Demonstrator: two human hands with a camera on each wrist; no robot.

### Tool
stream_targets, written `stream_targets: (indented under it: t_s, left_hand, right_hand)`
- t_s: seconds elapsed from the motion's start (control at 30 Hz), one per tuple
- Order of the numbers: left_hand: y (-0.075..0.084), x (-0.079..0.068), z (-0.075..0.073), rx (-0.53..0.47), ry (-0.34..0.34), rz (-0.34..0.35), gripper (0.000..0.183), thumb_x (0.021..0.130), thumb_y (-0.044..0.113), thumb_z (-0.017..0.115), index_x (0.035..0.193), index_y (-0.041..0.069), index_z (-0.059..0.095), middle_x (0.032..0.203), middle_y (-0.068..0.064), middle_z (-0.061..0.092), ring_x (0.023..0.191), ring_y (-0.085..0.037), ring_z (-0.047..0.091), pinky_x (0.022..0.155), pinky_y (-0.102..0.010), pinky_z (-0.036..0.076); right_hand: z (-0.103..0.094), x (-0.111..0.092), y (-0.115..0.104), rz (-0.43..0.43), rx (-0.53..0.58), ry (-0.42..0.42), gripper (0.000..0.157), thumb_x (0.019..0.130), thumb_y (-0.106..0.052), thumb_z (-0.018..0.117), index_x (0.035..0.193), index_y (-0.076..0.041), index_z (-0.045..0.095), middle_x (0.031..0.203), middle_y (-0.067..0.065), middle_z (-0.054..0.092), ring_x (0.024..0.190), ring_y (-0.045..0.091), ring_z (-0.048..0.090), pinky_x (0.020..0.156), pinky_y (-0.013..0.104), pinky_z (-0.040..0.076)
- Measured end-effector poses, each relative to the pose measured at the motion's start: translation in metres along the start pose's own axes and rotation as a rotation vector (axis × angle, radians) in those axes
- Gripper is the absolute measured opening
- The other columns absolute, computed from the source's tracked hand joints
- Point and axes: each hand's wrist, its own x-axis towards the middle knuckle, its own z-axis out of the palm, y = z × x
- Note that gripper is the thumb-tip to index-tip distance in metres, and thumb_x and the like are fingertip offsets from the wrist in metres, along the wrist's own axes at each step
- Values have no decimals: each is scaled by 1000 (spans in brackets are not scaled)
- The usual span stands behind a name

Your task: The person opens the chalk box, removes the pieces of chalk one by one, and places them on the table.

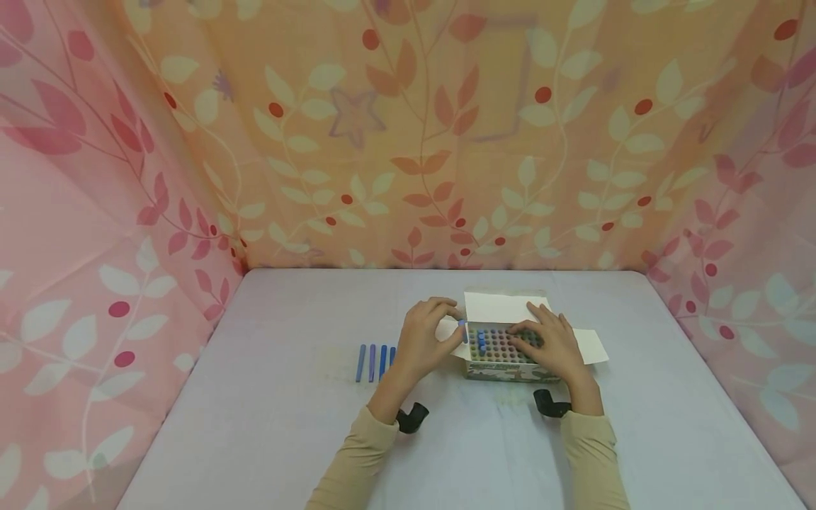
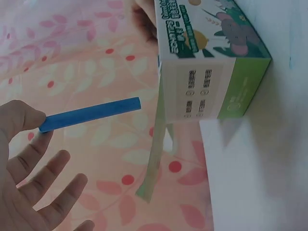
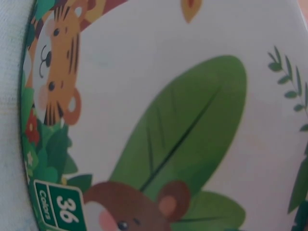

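My left hand (image 1: 422, 338) pinches a blue chalk stick (image 2: 91, 114) between thumb and forefinger, just left of the open chalk box (image 1: 503, 372). The other left fingers spread away from the stick. Inside the box a grid of round holes (image 1: 500, 345) shows, with a few blue chalk ends (image 1: 482, 343) standing in its left part. Over the right side of the grid lies my right hand (image 1: 553, 343), thumb and forefinger reaching onto the holes and another finger stretched toward the back flap. The right wrist view shows only the box's printed front (image 3: 120, 72).
Several blue chalk sticks (image 1: 372, 363) lie side by side on the white table (image 1: 287, 425), left of my left hand. The box's back flap (image 1: 500, 307) stands up, and its right flap (image 1: 591, 346) sticks outward. Patterned curtains (image 1: 408, 177) enclose the table.
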Motion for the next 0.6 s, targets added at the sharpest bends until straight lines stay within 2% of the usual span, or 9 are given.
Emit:
stream_targets:
  t_s: [0.2, 0.6]
  left_hand:
    - [-7, -3, -15, -11, 16, -33, 9, 80, 17, 68, 87, 18, 64, 110, 2, 63, 101, -17, 57, 91, -39, 43]
    - [-27, -11, -45, 12, 61, -104, 9, 81, 16, 67, 90, 18, 65, 113, 3, 61, 101, -19, 57, 94, -45, 41]
  right_hand:
    - [1, 0, 1, 13, 1, -13, 19, 80, -41, 69, 94, -28, 68, 144, 19, 35, 134, 43, 24, 105, 64, 12]
    - [0, 1, 0, 8, 9, -12, 18, 80, -41, 69, 93, -29, 68, 144, 20, 35, 134, 44, 25, 105, 65, 12]
